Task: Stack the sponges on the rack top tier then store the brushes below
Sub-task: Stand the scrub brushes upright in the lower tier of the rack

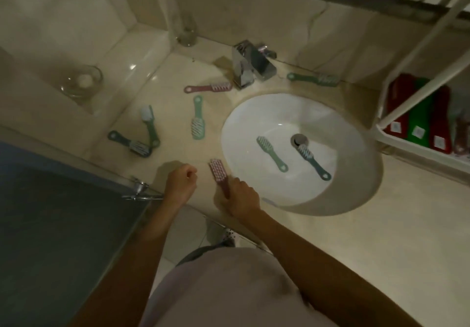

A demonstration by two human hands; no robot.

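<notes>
A: Hands, state to be logged.

B: The right hand (239,195) is closed round the handle of a pink brush (218,174). The bristle head is pointed to 11 o'clock, just beside the sink (356,194) at the bench (343,250) edge. Whether the brush is lifted cannot be told. The left hand (181,183) is curled at 9 o'clock of it, with nothing seen held.

A: Hazards?

B: The handle is gripped low. The head could be knocked on the sink wall during the lift and the brush dropped, with the floor directly at 6 o'clock. A green brush (272,153) and a teal brush (314,160) lie in the basin by the drain, and slippery handles are to be expected there. The glass bowl (81,80) at 10 o'clock could be tipped by a careless sweep for the far brushes.

A: Room and edges?

B: Open bench is noted from 3 to 5 o'clock, running to the rack (381,123) at 2 o'clock. Red and green sponges (419,108) are stood on edge there; which tier cannot be told. The approach is crossed by a slanted white strut (432,39), which could be struck. More brushes are scattered from 10 to 1 o'clock, around the tap (251,64). A glass panel (50,212) is set at 8 o'clock, its metal hinge (140,189) near the left wrist.
</notes>
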